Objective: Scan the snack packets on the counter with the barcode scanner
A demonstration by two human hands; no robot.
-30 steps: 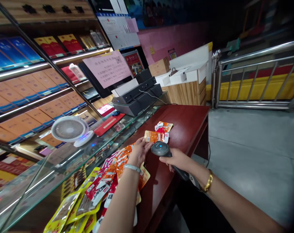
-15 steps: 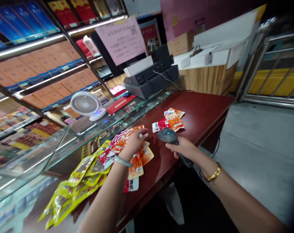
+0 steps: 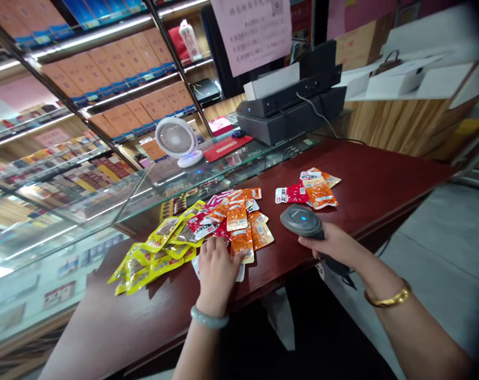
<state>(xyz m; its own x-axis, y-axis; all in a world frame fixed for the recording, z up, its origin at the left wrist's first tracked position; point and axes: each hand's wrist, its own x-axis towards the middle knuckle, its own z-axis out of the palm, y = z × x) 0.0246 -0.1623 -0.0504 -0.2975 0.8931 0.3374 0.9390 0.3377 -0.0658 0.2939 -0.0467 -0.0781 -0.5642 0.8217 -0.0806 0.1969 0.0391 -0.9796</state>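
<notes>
My right hand is wrapped round the handle of a dark grey barcode scanner with a small blue light, held above the counter's near edge. My left hand lies over the front of a pile of snack packets, thumb spread from the fingers. Beneath it is a packet with white ends, mostly covered by the palm. Orange packets and red ones lie just beyond the fingers. Yellow packets are heaped to the left. A smaller group of red and orange packets rests apart, beyond the scanner.
The dark red counter borders a glass display case. On the glass stand a white fan, a red envelope and a dark till machine. Stocked shelves rise behind. A cable hangs from the machine.
My left hand has drawn back from the top of the pile to the packet at its near edge. The scanner stays in my right hand. The view has turned left.
</notes>
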